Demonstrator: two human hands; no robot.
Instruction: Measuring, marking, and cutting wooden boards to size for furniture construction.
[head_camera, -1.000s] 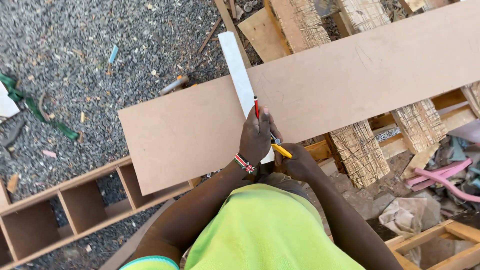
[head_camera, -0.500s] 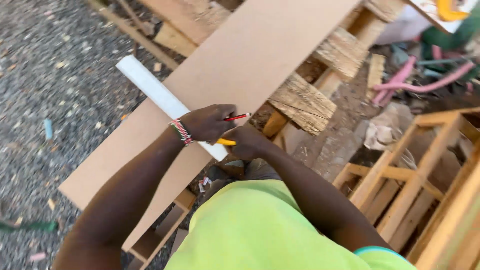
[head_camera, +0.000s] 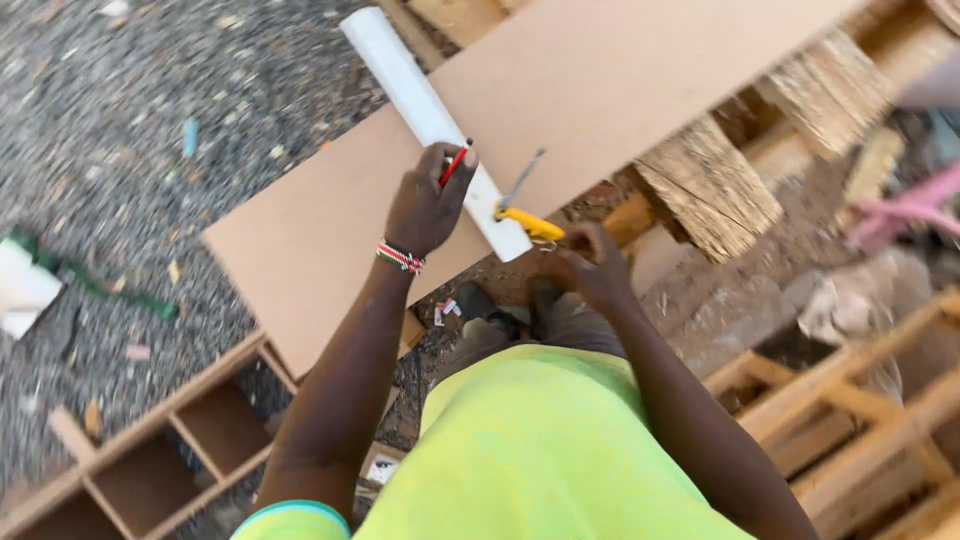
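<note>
A long brown board (head_camera: 560, 130) is laid across rough wooden supports, and a white straightedge (head_camera: 430, 120) is set on it at a slant, running from the far edge down past the near edge. The left hand (head_camera: 425, 205) is pressed flat on the lower part of the straightedge, with a red pencil (head_camera: 453, 165) tucked between its fingers. The right hand (head_camera: 590, 265) is closed around a yellow-handled knife (head_camera: 530, 222), whose blade (head_camera: 522, 180) is pointed up along the right side of the straightedge, at the near edge of the board.

For a clean line, it is judged that the straightedge should be pinned firmly, with the pressure kept close to where the blade is working, so that no pivoting is allowed. The blade is best kept tight against the guide and held at a steady low tilt. A light first pass is advisable, with deeper passes made afterwards. The fingertips of the pressing hand should be kept back from the guiding edge, since a slip over the low straightedge could reach them. The tucked pencil should be kept from loosening the grip.

An open wooden frame (head_camera: 150, 450) is seen on the gravel (head_camera: 100, 120) at lower left.
</note>
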